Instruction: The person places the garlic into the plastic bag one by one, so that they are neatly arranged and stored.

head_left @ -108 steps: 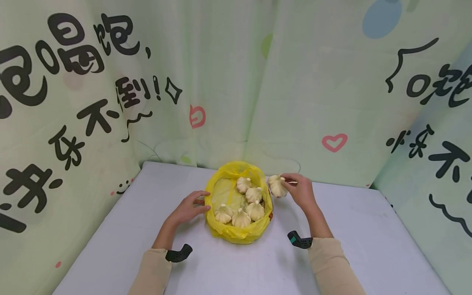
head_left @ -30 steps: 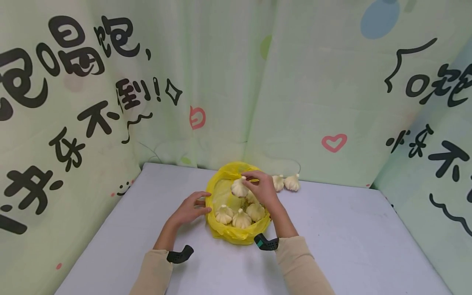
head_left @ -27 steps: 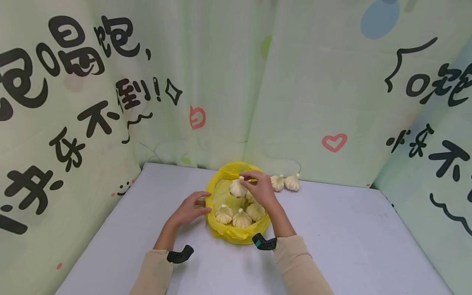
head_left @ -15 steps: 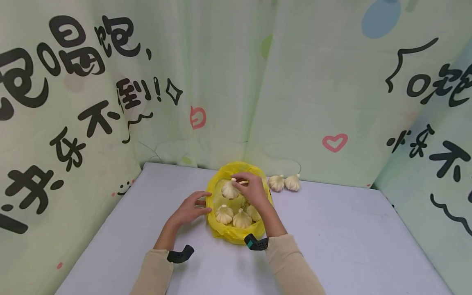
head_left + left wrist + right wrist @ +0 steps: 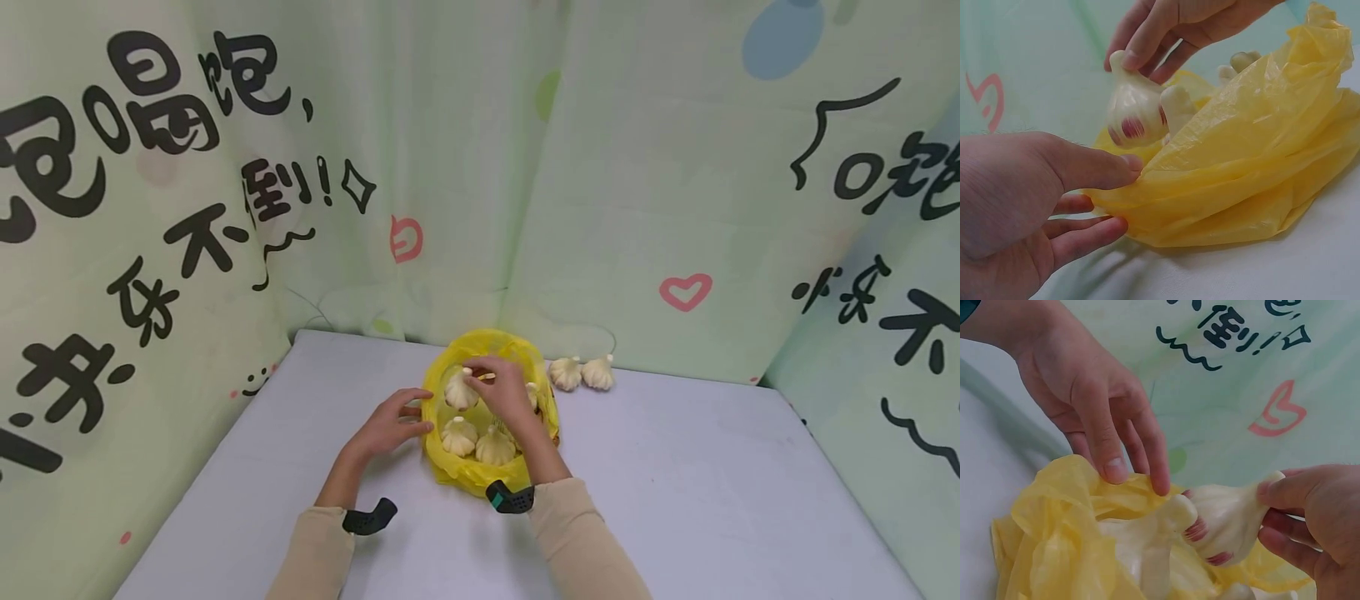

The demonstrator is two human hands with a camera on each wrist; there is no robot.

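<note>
In the head view, a yellow plastic bag (image 5: 480,479), its mouth spread wide, stands on the table with several white garlic bulbs (image 5: 495,447) inside. My right hand (image 5: 504,392) pinches one garlic bulb (image 5: 460,390) by its stem, over the left part of the bag's mouth. Purple patches mark the underside of that held garlic bulb (image 5: 1135,115) in the left wrist view. My left hand (image 5: 386,425) rests its spread thumb and fingertips against the bag's left rim. Part of the bag's contents is hidden behind my right hand and forearm.
Two more garlic bulbs (image 5: 597,372) stand side by side on the white table (image 5: 675,483), just right of the bag near the back edge. A pale green printed curtain (image 5: 600,208) rises behind the table and along both sides.
My right hand earlier held a garlic bulb right of the bag, where two now stand. It has since carried another leftward over the bag. My left hand has stayed at the rim.
</note>
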